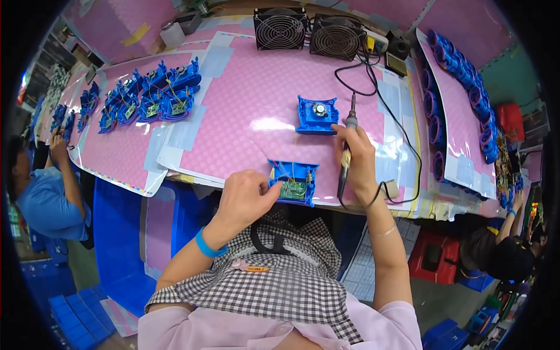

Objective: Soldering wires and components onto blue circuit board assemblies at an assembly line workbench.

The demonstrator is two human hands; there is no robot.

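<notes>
Co-worker (49, 195) in a blue shirt noted at the left of the frame, hands raised to small blue parts. Cluster of blue housings (129, 108), with boards and wires exposed, sits at upper left on the pink-covered surface (233, 116). Left hand (248, 192), with a blue wristband (209, 245), is at centre; its fingers are curled, the thumb at the left edge of an open blue housing (300, 170). Whether they grip it cannot be told. This housing, containing a green circuit board (294, 190) and thin wires, lies at the centre, near the surface's front edge. Two black fans (280, 29) stand at top centre. Below them, a second blue housing (309, 123) bears a round speaker (319, 109). Right hand (359, 154), right of centre, has its fingers closed around a soldering iron (345, 158), tip upward. Its black cable (419, 169) loops rightward. Blue ring-shaped parts (446, 55) line the upper right.
</notes>
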